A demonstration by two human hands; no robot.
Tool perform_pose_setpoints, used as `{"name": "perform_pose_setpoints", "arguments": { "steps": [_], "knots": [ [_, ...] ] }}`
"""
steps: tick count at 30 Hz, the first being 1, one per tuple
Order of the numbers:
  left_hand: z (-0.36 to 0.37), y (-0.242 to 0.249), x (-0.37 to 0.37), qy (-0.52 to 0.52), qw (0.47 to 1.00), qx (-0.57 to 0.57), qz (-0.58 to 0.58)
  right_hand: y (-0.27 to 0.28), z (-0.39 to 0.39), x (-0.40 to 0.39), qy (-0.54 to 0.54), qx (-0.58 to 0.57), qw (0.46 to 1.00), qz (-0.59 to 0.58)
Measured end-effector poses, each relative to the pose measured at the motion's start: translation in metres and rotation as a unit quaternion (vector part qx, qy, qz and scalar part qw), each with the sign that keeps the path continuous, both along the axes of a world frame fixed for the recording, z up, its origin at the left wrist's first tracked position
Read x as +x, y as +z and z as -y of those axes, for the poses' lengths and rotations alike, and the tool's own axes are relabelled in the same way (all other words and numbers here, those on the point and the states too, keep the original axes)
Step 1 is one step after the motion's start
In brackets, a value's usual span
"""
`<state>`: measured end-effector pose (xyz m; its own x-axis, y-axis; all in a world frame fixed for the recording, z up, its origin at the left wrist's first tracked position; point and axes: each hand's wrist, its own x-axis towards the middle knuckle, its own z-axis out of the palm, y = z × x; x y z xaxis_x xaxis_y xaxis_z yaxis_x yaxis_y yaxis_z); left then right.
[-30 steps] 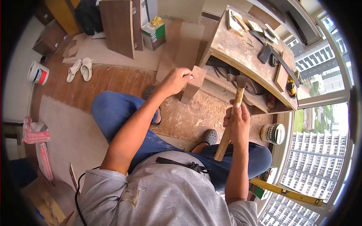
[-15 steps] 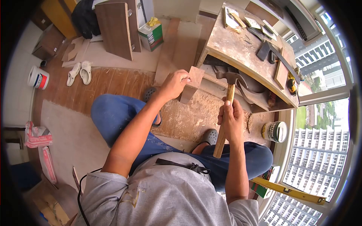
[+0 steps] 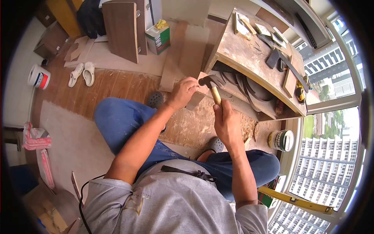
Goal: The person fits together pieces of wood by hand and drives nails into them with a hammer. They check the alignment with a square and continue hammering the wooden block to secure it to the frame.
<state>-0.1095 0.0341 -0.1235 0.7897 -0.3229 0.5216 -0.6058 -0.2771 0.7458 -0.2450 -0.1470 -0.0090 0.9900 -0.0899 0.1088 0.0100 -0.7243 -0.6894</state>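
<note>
Seen from the head camera, looking down: a person in a grey shirt and blue trousers sits on a dusty floor beside a low wooden workbench (image 3: 249,50). The left hand (image 3: 182,93) reaches forward with its fingers curled and pinched around the upper edge of a small wooden block (image 3: 196,98), which stands tilted on the floor just in front of the bench. The right hand (image 3: 227,124) is wrapped in a tight fist around the wooden handle of a hammer (image 3: 212,85). The hammer's dark metal head sits at the top of the block, right next to the left fingertips; whether it touches the wood cannot be told. Sawdust (image 3: 194,121) covers the floor under both hands. A round tin (image 3: 282,140) stands to the right near the window. Far off to the left lie a pair of white sandals (image 3: 82,73) and a white bucket (image 3: 38,76).
</note>
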Motion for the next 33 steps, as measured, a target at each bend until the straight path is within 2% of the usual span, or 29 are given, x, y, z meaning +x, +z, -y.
{"name": "perform_pose_setpoints", "arguments": {
  "steps": [2,5,9,12,15,19,25,27,33],
  "knots": [
    [-0.001,0.0,-0.001,0.013,1.0,-0.001,-0.014,-0.002,-0.004,0.003,0.006,-0.056,0.998,-0.003],
    [0.001,-0.005,-0.001,0.028,0.999,-0.014,-0.026,0.004,-0.01,0.007,-0.004,-0.063,0.997,0.034],
    [0.005,-0.01,-0.002,0.027,0.996,-0.061,-0.055,0.008,-0.01,0.012,0.004,-0.06,0.997,0.054],
    [0.008,-0.008,0.0,0.03,0.999,-0.026,-0.018,0.0,-0.003,0.012,-0.002,-0.043,0.999,0.025],
    [0.009,-0.008,-0.001,0.036,0.997,-0.052,-0.035,-0.003,0.001,0.01,0.0,-0.047,0.998,0.048],
    [0.012,-0.009,-0.001,0.049,0.998,-0.026,-0.007,-0.007,0.002,0.005,-0.008,-0.019,0.999,0.033],
    [0.01,-0.01,-0.003,0.048,0.997,-0.061,-0.03,-0.008,0.003,0.006,-0.016,-0.011,1.0,0.02],
    [0.011,-0.01,-0.003,0.057,0.998,-0.03,0.01,-0.007,0.002,0.007,-0.016,-0.013,1.0,0.018],
    [0.012,-0.013,-0.004,0.069,0.996,-0.046,-0.018,0.014,-0.004,0.009,-0.004,-0.041,0.996,0.076]
  ]
}}
